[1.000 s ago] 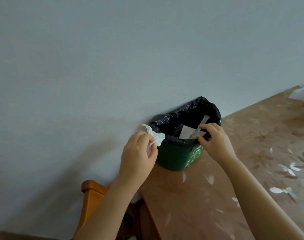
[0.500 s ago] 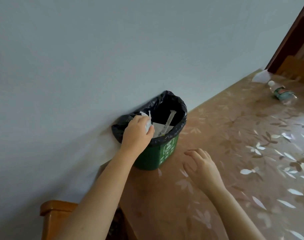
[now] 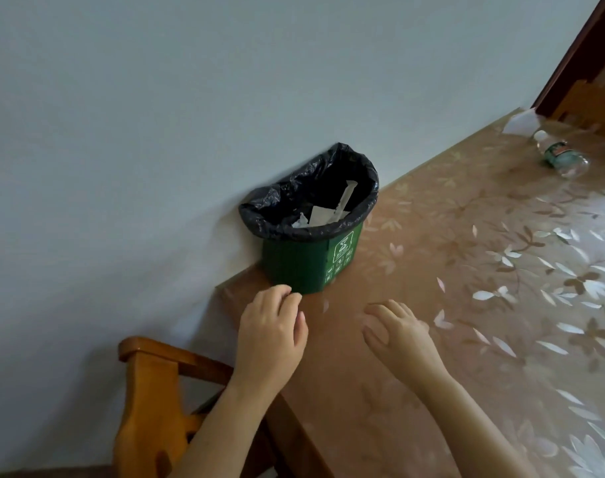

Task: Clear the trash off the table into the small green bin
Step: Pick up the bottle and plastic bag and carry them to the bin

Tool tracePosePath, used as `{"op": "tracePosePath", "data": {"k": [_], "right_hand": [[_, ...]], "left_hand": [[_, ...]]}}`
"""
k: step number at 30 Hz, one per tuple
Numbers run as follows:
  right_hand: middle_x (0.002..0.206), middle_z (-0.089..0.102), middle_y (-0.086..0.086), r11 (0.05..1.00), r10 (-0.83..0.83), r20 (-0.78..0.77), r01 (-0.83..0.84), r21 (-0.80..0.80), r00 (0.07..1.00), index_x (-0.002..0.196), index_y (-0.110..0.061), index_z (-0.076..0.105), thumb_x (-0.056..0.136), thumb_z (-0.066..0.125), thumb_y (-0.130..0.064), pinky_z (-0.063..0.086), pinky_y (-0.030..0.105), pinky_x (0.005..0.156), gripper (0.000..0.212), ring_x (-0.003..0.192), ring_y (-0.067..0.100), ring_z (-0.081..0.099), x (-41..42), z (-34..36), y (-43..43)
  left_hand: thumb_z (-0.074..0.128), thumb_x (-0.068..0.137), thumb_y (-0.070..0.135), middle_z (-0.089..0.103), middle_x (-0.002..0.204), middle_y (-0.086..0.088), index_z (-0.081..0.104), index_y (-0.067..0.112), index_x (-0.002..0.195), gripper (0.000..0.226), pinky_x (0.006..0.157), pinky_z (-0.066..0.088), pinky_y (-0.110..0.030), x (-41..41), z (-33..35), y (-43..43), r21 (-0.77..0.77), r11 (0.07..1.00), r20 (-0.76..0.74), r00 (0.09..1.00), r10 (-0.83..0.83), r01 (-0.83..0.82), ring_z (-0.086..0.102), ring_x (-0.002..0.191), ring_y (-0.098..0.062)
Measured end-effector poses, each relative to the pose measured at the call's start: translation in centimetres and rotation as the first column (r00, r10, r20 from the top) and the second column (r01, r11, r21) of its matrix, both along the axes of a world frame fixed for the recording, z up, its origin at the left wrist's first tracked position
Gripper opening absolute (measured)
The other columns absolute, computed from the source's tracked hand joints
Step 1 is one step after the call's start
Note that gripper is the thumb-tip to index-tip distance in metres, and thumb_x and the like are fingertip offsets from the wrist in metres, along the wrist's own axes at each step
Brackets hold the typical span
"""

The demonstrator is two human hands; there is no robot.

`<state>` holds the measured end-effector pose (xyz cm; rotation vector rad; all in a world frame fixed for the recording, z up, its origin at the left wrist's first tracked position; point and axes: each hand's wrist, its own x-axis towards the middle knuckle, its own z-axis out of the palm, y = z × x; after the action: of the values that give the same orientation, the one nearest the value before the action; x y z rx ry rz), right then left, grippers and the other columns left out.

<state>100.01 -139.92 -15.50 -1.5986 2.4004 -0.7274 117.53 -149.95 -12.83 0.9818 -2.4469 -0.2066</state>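
The small green bin (image 3: 304, 267), lined with a black bag, stands on the table's far left corner against the wall. Inside it I see a crumpled white tissue (image 3: 301, 221), a flat white paper (image 3: 323, 214) and a clear plastic wrapper (image 3: 344, 198). My left hand (image 3: 271, 331) hovers just in front of the bin, fingers loosely curled, holding nothing. My right hand (image 3: 396, 331) is over the table beside it, fingers apart and empty. A plastic bottle (image 3: 561, 157) lies on its side at the far right, with a white scrap of paper (image 3: 518, 122) beyond it.
The table (image 3: 466, 270) has a brown cloth with a flower pattern. A wooden chair (image 3: 156, 398) stands at the table's left end, below my left arm. Another wooden chair (image 3: 591, 105) and a dark door frame (image 3: 577, 53) are at the far right.
My left hand let the tissue go into the bin and drew back toward me. My right hand stayed low over the table. The view has shifted back.
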Motion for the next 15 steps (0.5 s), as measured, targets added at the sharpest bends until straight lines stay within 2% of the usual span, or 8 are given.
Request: {"op": "tracePosePath", "data": {"k": [4,7,10,15], "right_hand": [[0.112,0.062,-0.001,0.998,-0.006,0.002,0.006,0.059,1.000,0.108,-0.015,0.060,0.080,0.062,-0.018,0.044,0.035,0.088,0.028,0.108,0.022,0.052,3.7,-0.9,4.1],[0.117,0.059,-0.004,0.993,-0.042,-0.006,0.042,0.114,0.999,0.113,-0.020,0.057,0.084,0.058,-0.024,0.041,0.032,0.092,0.029,0.114,0.019,0.049,6.7,-1.7,7.9],[0.123,0.055,-0.008,0.980,-0.090,-0.018,0.091,0.179,0.996,0.118,-0.025,0.053,0.087,0.053,-0.028,0.039,0.029,0.096,0.031,0.116,0.015,0.046,10.1,-2.3,12.2],[0.121,0.057,-0.005,0.960,-0.218,-0.031,0.220,0.176,0.975,0.116,-0.023,0.055,0.087,0.054,-0.028,0.039,0.030,0.096,0.029,0.115,0.016,0.047,15.1,-2.3,19.4]], "left_hand": [[0.074,0.070,0.008,0.068,0.099,-0.014,0.066,0.004,0.101,0.032,0.068,0.056,-0.035,3.6,-1.5,4.9,0.115,0.993,0.041,0.999,-0.035,0.030,0.064,0.088,-0.026],[0.075,0.069,0.008,0.068,0.098,-0.012,0.066,0.005,0.102,0.034,0.065,0.058,-0.035,6.1,-1.9,8.0,0.177,0.982,0.045,0.996,-0.076,0.067,0.064,0.088,-0.025],[0.077,0.068,0.009,0.069,0.097,-0.012,0.066,0.005,0.101,0.035,0.066,0.057,-0.035,8.2,-2.1,10.8,0.200,0.971,0.069,0.987,-0.148,0.132,0.065,0.087,-0.026],[0.076,0.070,0.010,0.070,0.097,-0.013,0.067,0.005,0.099,0.031,0.071,0.054,-0.035,10.2,-2.2,15.4,0.231,0.939,0.044,0.961,-0.272,0.255,0.064,0.088,-0.027]]}}
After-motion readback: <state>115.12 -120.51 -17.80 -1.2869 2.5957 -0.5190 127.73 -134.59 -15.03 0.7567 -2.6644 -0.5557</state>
